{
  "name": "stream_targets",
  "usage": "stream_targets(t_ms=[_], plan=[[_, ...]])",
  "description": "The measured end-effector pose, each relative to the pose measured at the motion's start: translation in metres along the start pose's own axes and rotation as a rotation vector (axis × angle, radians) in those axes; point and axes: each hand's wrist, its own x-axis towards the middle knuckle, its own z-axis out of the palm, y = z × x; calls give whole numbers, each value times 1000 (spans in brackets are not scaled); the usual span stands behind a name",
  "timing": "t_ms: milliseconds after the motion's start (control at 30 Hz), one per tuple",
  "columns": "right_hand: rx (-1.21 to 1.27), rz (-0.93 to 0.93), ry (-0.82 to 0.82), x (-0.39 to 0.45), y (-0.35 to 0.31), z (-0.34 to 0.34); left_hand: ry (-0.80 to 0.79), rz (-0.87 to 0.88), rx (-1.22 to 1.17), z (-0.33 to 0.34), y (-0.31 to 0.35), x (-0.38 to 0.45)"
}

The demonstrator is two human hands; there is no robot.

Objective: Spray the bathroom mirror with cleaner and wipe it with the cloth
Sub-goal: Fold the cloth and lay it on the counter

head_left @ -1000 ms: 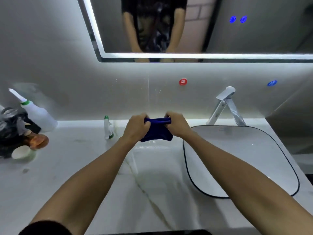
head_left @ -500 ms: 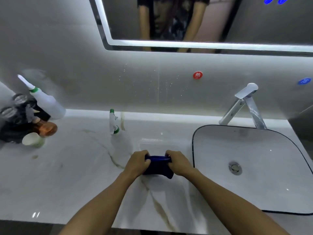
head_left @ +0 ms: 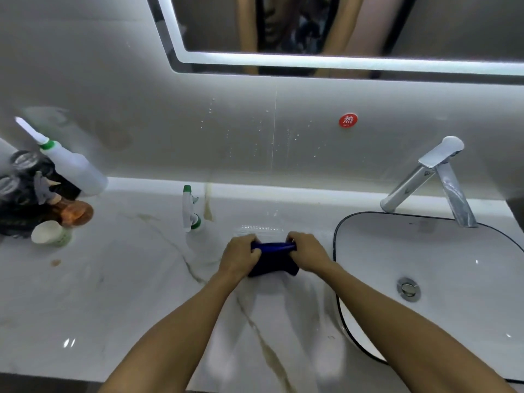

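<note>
While the spray bottle point(head_left: 190, 209) stands behind, left hand point(head_left: 240, 257) and right hand point(head_left: 306, 253) grip the cloth point(head_left: 272, 259).

glossy marble countertop point(head_left: 113, 293), chrome tap point(head_left: 433, 180), soft blue cloth point(head_left: 273, 259)

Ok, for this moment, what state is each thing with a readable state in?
blue cloth: bunched, gripped at both ends, over the counter
left hand: curled round the cloth
right hand: curled round the cloth
small spray bottle: upright on the counter, untouched
faucet: no water running
sink: nothing in it
paper cup: tipped on its side
mirror: edge light on
</note>
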Motion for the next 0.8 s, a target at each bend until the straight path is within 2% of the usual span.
stream_targets(t_ms=[233,333,400,467,567,667,800], plan=[[64,-37,157,20,-7,-34,86,39,-25,-23,22,33],[-46,-71,167,13,-3,-15,60,93,88,-14,6,23],[-210,-104,109,2,6,12,-10,144,210,-1,-16,8],[-351,-143,32,-16,15,42,-152,161,342,14,-41,-10],[-395,-160,-51,-37,27,77,-291,170,442,33,-68,-31],[-240,-83,-21,-40,32,88,-196,223,409,41,-77,-33],[23,86,156,-32,24,85,-17,290,349,46,-66,-19]])
